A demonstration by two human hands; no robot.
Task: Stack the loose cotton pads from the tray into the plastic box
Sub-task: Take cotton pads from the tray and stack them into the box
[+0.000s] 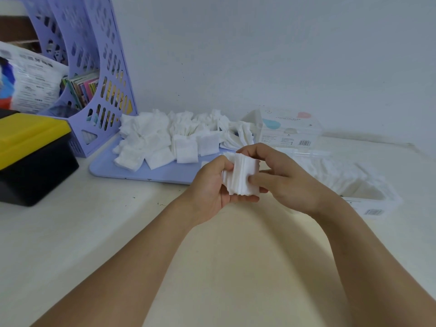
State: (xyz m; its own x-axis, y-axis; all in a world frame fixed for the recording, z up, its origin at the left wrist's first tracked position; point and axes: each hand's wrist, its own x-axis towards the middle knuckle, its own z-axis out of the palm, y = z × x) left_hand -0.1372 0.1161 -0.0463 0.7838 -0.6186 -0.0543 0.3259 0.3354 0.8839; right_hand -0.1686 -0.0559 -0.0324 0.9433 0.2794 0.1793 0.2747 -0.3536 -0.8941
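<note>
Held between both hands above the table (70, 232): a bundle of cotton pads (241, 177), edges up. Left hand (212, 185) cupped beneath and behind, fingers curled under the bundle's lower edge; right hand (278, 178) closed over the top and near side, thumb pressed against the front face. Looked uneven, several pad edges stepped out of line.

Plastic box (368, 204) just to the right, behind the right wrist, already partly filled with a row of pads. Blue tray (165, 172) straight ahead, beyond the hands, heaped with loose pads (153, 140) in untidy piles.

Step in hand, by judgement: squaring the bundle before loading it. Best done by loosening the squeeze slightly, tapping the lower edges level against the left palm, then pinching firmly on the two flat faces so nothing fanned out. Worth keeping the bundle upright and matching the row's orientation in the box. Risk: soft pads slipping from the middle under too light a grip.
</note>
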